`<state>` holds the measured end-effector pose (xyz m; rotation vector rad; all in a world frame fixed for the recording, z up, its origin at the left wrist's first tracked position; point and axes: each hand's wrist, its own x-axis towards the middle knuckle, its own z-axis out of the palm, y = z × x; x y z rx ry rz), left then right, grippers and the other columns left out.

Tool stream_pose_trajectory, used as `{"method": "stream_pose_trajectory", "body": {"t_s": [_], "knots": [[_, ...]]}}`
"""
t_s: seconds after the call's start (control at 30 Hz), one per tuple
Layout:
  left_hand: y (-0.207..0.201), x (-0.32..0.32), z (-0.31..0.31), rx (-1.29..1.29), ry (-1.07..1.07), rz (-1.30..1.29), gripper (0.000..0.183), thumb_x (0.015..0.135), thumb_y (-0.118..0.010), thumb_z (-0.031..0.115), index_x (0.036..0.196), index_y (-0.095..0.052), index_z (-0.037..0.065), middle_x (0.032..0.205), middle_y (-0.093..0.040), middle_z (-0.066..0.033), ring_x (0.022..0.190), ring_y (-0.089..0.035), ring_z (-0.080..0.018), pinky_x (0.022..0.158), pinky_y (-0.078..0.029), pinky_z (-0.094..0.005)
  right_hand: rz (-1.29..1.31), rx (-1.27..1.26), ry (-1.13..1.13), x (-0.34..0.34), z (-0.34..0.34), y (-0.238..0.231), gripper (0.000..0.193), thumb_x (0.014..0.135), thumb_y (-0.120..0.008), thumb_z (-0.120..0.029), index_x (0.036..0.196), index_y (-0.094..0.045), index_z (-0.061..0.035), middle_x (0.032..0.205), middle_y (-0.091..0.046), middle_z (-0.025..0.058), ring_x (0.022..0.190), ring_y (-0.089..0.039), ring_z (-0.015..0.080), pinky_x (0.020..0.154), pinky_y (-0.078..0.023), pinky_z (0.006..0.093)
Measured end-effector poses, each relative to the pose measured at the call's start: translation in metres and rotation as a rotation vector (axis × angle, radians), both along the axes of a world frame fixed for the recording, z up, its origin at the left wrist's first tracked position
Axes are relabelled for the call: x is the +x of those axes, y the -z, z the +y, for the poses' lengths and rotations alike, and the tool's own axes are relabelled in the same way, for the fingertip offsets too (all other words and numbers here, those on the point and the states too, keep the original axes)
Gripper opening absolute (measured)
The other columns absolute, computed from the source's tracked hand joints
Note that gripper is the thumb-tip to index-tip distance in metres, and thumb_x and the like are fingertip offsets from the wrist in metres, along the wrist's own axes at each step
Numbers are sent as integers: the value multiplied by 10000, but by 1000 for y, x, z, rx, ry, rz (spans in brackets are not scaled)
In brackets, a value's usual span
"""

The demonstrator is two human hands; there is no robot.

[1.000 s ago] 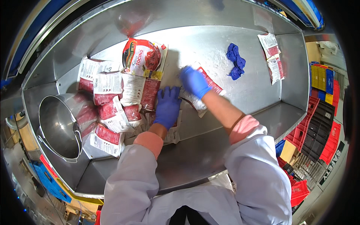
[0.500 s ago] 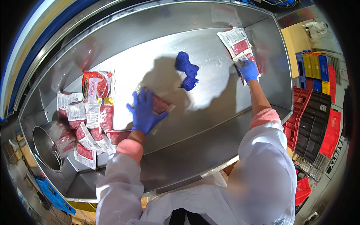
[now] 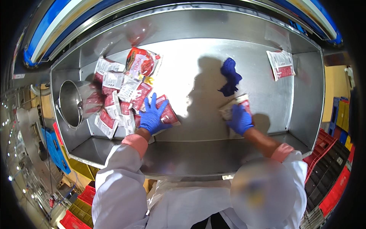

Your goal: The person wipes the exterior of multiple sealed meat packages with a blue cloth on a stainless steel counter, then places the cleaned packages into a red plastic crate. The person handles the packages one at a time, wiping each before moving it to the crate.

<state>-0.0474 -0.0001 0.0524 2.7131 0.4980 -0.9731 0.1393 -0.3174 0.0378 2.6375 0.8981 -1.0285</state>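
My left hand (image 3: 152, 118), in a blue glove, lies with fingers spread on a red-and-white plastic packet of meat (image 3: 169, 114) at the right side of a pile. In that pile are several similar packets (image 3: 129, 89), and one with a red printed front (image 3: 142, 63) faces up at its far side. My right hand (image 3: 241, 120), gloved in blue too, has its fingers closed over another meat packet (image 3: 244, 102), partly hidden beneath the hand. A single packet (image 3: 281, 65) lies near the far right corner. Between them is a crumpled dark blue item (image 3: 230, 77), perhaps a glove.
All this lies in a wide steel tray (image 3: 183, 28) with raised walls. At its left end a round metal container (image 3: 71, 104) is tipped on its side. Red and black crates (image 3: 324, 152) stand outside on the right, coloured crates (image 3: 82, 206) at lower left.
My right hand has brought one packet from the right end toward the middle, leaving the other there. My left hand has pushed its packet against the pile. The view has turned.
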Motion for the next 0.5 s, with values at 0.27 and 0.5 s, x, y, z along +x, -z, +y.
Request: {"method": "stream_pose_trajectory", "body": {"t_s": [0.27, 0.5], "knots": [[-8, -15, 27, -120, 165, 1, 966, 616, -739, 634, 1437, -303, 374, 1542, -57, -204, 1328, -131, -592, 948, -331, -715, -83, 210, -93, -31, 191, -3, 820, 697, -713, -533, 1347, -407, -138, 1113, -568, 132, 1037, -583, 306, 815, -473, 519], [43, 18, 26, -59, 304, -544, 660, 833, -596, 239, 1377, -342, -34, 1447, -302, -243, 1331, -327, -393, 1081, -322, -447, -130, 536, -56, -36, 223, 20, 394, 818, -608, -278, 1167, -583, -97, 1056, -578, 134, 1039, -556, 308, 855, -458, 450]]}}
